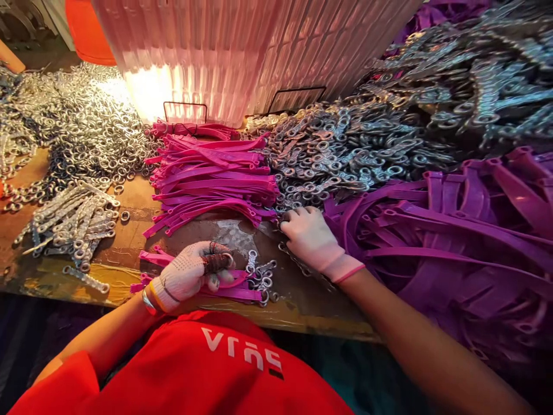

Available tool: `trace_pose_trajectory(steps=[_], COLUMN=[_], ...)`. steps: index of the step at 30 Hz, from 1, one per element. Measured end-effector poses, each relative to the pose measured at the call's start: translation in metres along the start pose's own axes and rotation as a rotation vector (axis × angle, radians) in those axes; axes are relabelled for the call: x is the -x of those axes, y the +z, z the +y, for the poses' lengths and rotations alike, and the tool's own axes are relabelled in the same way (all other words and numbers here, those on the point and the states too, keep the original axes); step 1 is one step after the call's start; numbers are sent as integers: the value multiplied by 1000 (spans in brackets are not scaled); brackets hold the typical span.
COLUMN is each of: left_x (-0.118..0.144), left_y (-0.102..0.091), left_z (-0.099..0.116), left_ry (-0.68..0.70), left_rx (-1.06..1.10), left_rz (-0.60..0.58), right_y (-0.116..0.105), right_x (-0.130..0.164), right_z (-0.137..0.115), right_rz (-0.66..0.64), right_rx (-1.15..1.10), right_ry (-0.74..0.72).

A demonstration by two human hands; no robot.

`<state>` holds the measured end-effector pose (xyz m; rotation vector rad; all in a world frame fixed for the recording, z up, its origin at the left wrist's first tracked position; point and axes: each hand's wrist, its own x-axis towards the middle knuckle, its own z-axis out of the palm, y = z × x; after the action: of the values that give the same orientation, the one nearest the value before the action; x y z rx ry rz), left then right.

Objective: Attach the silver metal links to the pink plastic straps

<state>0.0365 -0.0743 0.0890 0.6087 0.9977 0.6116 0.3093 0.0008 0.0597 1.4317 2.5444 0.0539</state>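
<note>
My left hand, in a white knit glove, grips a few magenta plastic strips near the front edge of the wooden bench. A small cluster of metal ring pieces lies just right of its fingertips. My right hand, also gloved, rests palm down with its fingers curled at the edge of the large heap of grey metal ring pieces. Whether it holds a piece is hidden by the fingers.
A stack of magenta strips lies mid-bench. Purple strips pile up at right. Shiny metal rings and linked metal pieces cover the left. A pink corrugated panel stands behind.
</note>
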Motion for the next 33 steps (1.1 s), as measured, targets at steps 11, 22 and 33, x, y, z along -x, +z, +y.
trace_pose_trajectory(steps=[11,22,33], left_x=[-4,17,-5], left_y=[10,16,5], left_z=[-18,-5,-10], left_ry=[-17,328,384], left_rx=[-52,-683,-955], left_rz=[-25,-13,95], right_y=[-21,-31,-19], right_x=[53,60,43], right_z=[-96,-106,-119], right_rz=[330,287,382], right_rx=[-447,-528,-658], right_ry=[-29,-15,89])
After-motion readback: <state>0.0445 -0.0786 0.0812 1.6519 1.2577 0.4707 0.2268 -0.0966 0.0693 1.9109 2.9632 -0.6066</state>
